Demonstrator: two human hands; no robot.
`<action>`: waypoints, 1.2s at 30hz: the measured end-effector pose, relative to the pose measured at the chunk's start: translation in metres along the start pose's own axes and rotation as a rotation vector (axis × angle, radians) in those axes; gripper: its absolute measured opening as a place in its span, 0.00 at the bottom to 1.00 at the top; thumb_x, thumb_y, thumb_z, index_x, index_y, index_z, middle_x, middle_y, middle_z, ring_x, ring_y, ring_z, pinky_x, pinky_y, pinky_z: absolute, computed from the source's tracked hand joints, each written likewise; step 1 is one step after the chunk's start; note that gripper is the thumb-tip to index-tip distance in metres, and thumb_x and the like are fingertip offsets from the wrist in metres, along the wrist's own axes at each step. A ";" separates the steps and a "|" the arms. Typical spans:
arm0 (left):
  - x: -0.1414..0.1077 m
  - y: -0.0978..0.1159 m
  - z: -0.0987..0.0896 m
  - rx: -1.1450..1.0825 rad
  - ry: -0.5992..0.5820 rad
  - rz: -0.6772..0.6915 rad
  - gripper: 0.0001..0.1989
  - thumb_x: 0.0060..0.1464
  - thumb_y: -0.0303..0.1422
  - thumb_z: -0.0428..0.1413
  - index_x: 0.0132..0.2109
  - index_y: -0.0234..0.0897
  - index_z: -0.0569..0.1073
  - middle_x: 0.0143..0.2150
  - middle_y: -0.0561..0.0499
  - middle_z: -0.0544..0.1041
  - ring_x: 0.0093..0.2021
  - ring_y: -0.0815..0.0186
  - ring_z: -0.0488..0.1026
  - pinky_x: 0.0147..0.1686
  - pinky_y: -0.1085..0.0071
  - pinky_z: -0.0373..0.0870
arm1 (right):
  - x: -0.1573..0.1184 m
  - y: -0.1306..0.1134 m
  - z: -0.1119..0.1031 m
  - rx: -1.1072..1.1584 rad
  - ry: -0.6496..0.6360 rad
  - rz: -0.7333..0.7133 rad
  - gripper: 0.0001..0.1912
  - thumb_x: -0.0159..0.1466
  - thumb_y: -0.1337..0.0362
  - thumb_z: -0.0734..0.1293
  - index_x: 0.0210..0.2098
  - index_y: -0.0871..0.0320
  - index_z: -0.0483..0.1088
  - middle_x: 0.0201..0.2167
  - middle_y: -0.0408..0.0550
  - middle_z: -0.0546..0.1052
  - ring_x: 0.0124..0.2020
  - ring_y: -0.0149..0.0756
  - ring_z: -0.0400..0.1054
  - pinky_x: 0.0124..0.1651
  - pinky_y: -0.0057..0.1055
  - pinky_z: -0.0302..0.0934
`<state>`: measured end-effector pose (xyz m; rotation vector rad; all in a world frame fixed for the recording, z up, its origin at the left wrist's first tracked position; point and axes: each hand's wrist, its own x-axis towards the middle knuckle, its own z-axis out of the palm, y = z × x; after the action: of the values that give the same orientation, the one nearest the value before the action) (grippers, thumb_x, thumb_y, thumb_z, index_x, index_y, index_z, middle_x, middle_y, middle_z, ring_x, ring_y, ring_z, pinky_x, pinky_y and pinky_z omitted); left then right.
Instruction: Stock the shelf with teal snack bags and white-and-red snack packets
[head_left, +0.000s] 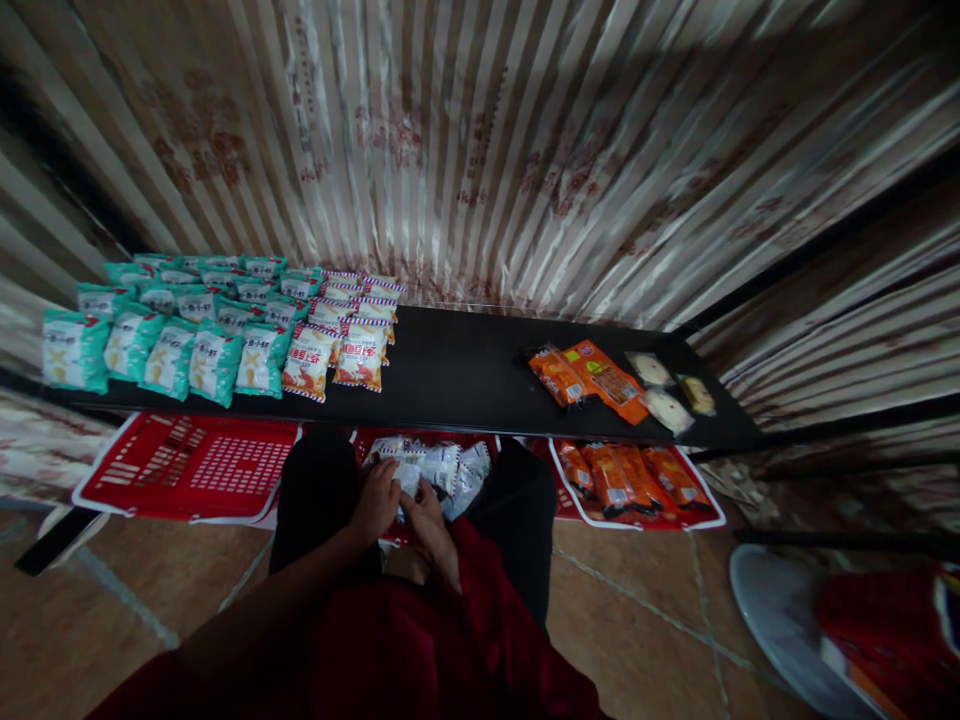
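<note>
Low between my knees, my left hand (376,500) and my right hand (433,522) are close together. Their fingers are bent around a whitish snack bag (407,478), one hand on each side. Under and beside it, more silvery-white snack bags (470,472) lie in a red basket (363,438), partly hidden by my hands and legs. On the black shelf (457,370) above, white-and-orange snack bags (360,358) with a shrimp picture stand in rows. Left of them are several rows of teal snack bags (214,362).
A red basket (281,450) sits at the left below the shelf. Another basket (716,512) at the right holds orange packets (622,475). Orange packets (607,380) and small clear packs (667,410) lie on the shelf's right end. A striped curtain (465,150) hangs behind.
</note>
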<state>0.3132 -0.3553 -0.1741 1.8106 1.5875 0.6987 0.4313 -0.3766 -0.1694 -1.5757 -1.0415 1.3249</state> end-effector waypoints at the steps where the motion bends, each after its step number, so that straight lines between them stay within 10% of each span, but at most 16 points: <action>1: 0.000 0.001 0.000 -0.005 0.004 0.005 0.21 0.56 0.27 0.43 0.55 0.32 0.69 0.58 0.41 0.69 0.61 0.58 0.63 0.61 0.54 0.59 | 0.000 -0.001 -0.001 0.025 0.007 0.016 0.19 0.54 0.58 0.65 0.44 0.57 0.68 0.37 0.47 0.78 0.40 0.39 0.71 0.45 0.33 0.64; 8: 0.001 0.008 -0.009 -0.080 0.054 -0.113 0.22 0.54 0.30 0.48 0.56 0.32 0.66 0.61 0.39 0.66 0.63 0.55 0.60 0.62 0.54 0.56 | -0.005 -0.016 -0.012 0.198 0.009 0.079 0.22 0.50 0.60 0.67 0.45 0.58 0.68 0.40 0.50 0.78 0.39 0.40 0.72 0.46 0.36 0.65; 14: 0.005 0.013 -0.006 -0.582 -0.005 -0.407 0.25 0.49 0.37 0.57 0.54 0.33 0.66 0.55 0.39 0.72 0.56 0.53 0.69 0.54 0.59 0.66 | -0.012 -0.031 -0.021 0.290 -0.005 0.148 0.23 0.50 0.59 0.67 0.45 0.57 0.68 0.40 0.50 0.78 0.38 0.42 0.73 0.42 0.36 0.67; 23: 0.000 0.037 -0.021 -1.049 -0.186 -0.465 0.29 0.41 0.48 0.63 0.45 0.31 0.72 0.38 0.44 0.80 0.40 0.56 0.78 0.40 0.64 0.73 | -0.018 -0.045 -0.030 0.356 -0.063 0.096 0.23 0.53 0.59 0.67 0.48 0.57 0.67 0.44 0.51 0.77 0.41 0.43 0.73 0.45 0.37 0.67; 36: 0.006 0.043 -0.019 -0.900 0.040 -0.376 0.26 0.42 0.48 0.62 0.43 0.34 0.70 0.41 0.44 0.79 0.42 0.56 0.76 0.41 0.64 0.72 | -0.020 -0.055 -0.036 0.370 -0.114 0.037 0.30 0.55 0.53 0.70 0.55 0.54 0.64 0.50 0.51 0.75 0.48 0.43 0.71 0.53 0.40 0.64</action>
<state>0.3280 -0.3508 -0.1293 0.8258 1.2627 1.0418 0.4598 -0.3796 -0.1068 -1.2597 -0.7808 1.5462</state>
